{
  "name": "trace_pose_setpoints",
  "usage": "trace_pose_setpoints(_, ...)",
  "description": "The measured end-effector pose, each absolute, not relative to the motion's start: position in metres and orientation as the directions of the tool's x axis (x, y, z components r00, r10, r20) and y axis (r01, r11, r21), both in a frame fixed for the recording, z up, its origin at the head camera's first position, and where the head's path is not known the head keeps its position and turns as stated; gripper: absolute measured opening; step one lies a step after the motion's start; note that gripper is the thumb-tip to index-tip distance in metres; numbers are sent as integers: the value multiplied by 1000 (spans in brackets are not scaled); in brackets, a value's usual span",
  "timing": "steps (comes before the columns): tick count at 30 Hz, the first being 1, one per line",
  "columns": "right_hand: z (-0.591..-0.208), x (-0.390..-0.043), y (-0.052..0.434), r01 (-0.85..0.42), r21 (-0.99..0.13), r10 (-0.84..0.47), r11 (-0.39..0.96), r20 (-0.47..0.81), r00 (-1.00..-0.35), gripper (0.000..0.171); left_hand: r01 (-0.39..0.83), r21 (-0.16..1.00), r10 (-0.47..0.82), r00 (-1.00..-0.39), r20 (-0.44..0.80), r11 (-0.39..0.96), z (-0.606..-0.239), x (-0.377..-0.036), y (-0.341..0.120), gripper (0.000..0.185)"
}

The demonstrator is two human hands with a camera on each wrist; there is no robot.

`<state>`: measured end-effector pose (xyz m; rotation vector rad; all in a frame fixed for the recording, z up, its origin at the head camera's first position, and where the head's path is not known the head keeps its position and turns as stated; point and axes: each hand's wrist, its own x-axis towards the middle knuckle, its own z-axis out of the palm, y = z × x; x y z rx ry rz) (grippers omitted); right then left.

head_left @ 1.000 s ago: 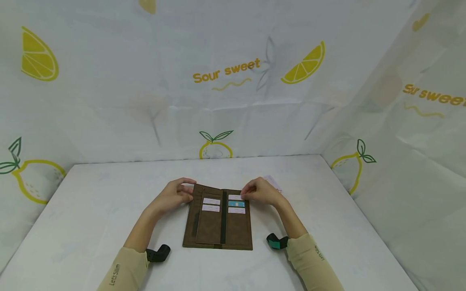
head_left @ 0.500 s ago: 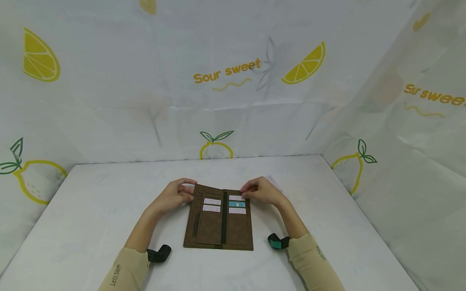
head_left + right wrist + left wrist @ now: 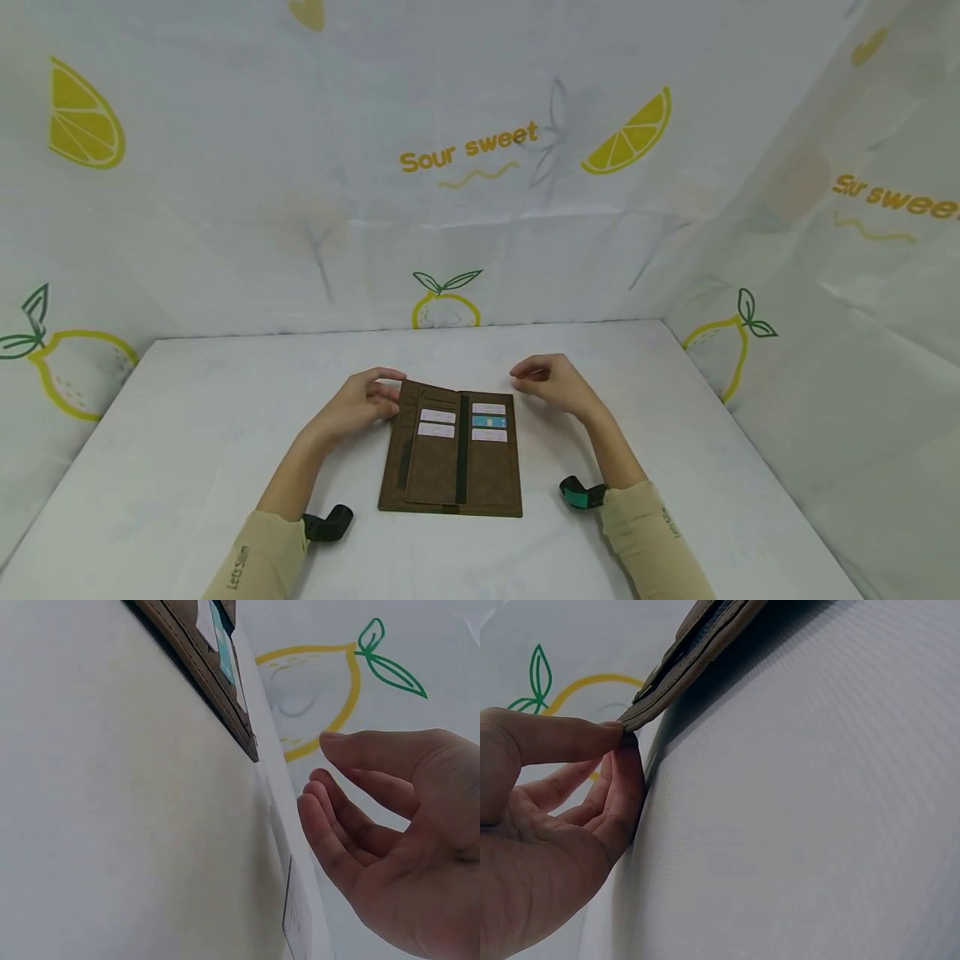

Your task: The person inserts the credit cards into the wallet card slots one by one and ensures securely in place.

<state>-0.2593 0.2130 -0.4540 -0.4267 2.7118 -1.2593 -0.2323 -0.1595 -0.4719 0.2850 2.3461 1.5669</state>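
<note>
A brown bifold wallet (image 3: 491, 479) lies spread on the table. Its left panel holds two white cards (image 3: 437, 430); on the right, a blue card (image 3: 489, 422) sits between two white ones. My left hand (image 3: 357, 406) pinches the upper left corner between thumb and fingers, and in the left wrist view that edge is lifted off the table. Beyond the upper right corner my right hand (image 3: 553, 385) hovers with loosely bent fingers, and the right wrist view shows a gap between thumb and fingertips. Beneath it lies a loose white card (image 3: 295, 919), hidden by the hand in the head view.
The white table (image 3: 225, 433) backs onto a white curtain (image 3: 337, 250) printed with lemons, which also hangs along the right side. Each wrist bears a small black camera mount (image 3: 327, 523) resting low over the table.
My right hand has let go of the wallet's right side and moved up and to the right, covering the loose card. My left hand keeps its place at the corner.
</note>
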Motion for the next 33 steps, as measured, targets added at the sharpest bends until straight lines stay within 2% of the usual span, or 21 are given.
trace_pose_setpoints(6, -450, -261, 231, -118, -792, -156, 598, 30, -987, 29, 1, 926, 337, -931, -137, 377, -472, -232, -160, 52)
trace_pose_setpoints(15, -453, -265, 249, -51, -758, -41, 650, 33, -999, 39, 0, 925, 332, -933, -136, 381, -472, -232, -160, 51)
trace_pose_setpoints(33, -458, -264, 255, 22, -634, -27, 773, -68, -997, 62, -8, 923, 329, -933, -145, 384, -471, -231, -160, 51)
